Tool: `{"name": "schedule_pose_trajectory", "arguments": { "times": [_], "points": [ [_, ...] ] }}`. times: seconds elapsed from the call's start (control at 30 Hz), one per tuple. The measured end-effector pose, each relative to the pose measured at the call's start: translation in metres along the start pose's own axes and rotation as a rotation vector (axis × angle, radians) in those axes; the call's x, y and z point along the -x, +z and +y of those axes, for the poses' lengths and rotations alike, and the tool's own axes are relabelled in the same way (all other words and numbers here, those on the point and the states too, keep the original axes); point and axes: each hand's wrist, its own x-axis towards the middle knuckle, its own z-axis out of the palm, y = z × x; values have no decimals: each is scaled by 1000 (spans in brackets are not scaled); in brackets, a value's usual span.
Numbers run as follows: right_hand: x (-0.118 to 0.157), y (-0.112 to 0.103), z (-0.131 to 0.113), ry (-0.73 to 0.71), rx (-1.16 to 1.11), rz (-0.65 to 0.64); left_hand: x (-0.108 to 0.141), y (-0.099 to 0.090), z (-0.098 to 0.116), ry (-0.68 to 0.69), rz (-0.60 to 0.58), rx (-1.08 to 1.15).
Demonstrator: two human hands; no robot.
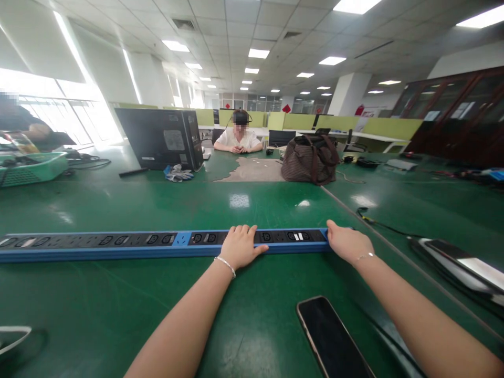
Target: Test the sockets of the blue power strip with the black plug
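A long blue power strip (181,240) with black socket panels lies across the green table, running out toward the left edge of the view. My left hand (239,245) is laid over its right half, fingers across the far edge and thumb along the near side. At the strip's right end is my right hand (348,242), closed around the end with the thumb on top; its other fingers are mostly hidden. Near my right forearm, a dark phone (331,336) lies face up on the table.
Ahead stand a black computer case (161,137), gloves (178,173) and a brown bag (309,160). A green basket (35,170) is at far left. Cables and a white-and-black device (457,262) lie to the right. One person (238,137) sits opposite; another (27,126) is at left.
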Motion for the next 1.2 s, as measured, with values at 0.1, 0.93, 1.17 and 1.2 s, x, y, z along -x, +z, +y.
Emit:
{"name": "schedule_pose_trajectory", "arguments": {
  "times": [0.1, 0.93, 1.17, 1.2],
  "points": [
    [-1, 1, 0, -19, 4, 7, 0, -1, 0, -2, -13, -4],
    [-30, -13, 14, -44, -170, 245, -7, -7, 4, -42, -107, 14],
    [-30, 2, 3, 52, -69, -121, -7, -6, 4, -33, -94, 10],
    [-31, 1, 3, 35, -39, -130, -7, -6, 4, -33, -98, 13]
  ]
}}
